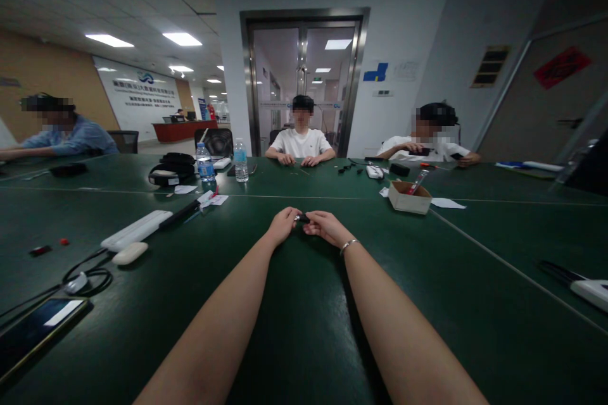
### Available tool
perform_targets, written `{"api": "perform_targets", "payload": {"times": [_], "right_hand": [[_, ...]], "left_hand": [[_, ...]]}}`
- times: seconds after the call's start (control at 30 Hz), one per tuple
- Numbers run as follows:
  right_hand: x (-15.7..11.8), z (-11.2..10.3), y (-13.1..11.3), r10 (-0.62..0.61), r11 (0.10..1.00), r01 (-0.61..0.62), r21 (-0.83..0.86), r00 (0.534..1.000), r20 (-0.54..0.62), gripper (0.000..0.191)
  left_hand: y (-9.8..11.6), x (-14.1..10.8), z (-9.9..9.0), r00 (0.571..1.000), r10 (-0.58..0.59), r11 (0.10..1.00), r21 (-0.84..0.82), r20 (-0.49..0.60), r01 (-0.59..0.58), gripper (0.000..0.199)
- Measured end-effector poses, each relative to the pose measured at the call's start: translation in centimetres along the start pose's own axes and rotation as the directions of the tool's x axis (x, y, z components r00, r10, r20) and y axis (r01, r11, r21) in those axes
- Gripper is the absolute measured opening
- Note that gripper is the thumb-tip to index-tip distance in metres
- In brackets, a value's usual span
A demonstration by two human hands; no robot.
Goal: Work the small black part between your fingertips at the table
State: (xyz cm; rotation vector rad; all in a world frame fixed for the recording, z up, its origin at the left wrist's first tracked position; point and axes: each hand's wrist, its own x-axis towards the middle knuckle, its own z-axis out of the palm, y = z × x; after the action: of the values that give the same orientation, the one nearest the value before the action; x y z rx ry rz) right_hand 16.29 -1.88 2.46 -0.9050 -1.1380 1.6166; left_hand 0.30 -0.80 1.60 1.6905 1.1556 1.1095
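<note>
Both arms reach forward over the dark green table [304, 304]. Between my fingertips is a small black object with a shiny metal end [301, 218]; its exact kind is too small to make out. My left hand [283, 225] pinches the metal end on the left. From the other side, my right hand [327, 228], with a silver bracelet [349, 247] at the wrist, grips the black part between thumb and fingers. The fingers of both hands partly cover the object, held just above or at the tabletop.
Left lie a phone [42, 329], a coiled cable [90, 281], a white mouse-shaped item [130, 254] and a white power strip [137, 231]. Two water bottles [240, 161] stand farther back. A small box [409, 197] sits right. Three people are seated around the table.
</note>
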Motion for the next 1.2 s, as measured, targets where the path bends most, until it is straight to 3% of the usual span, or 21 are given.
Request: {"api": "perform_targets", "payload": {"times": [0.63,1.0,1.2], "right_hand": [[-0.06,0.00,-0.09,-0.008,1.000,0.008,0.013,1.000,0.013,0.004],[0.07,-0.11,0.03,0.001,1.000,-0.001,0.008,1.000,0.017,0.004],[0.11,-0.13,0.06,-0.004,1.000,0.004,0.010,1.000,0.014,0.005]], "left_hand": [[-0.26,0.04,0.00,0.999,-0.029,0.999,-0.017,0.017,0.029,0.030],[-0.77,0.23,0.16,0.999,0.044,0.998,0.045,-0.011,-0.043,0.030],[-0.56,0.17,0.28,1.000,0.018,1.000,0.023,-0.011,-0.018,0.031]]}}
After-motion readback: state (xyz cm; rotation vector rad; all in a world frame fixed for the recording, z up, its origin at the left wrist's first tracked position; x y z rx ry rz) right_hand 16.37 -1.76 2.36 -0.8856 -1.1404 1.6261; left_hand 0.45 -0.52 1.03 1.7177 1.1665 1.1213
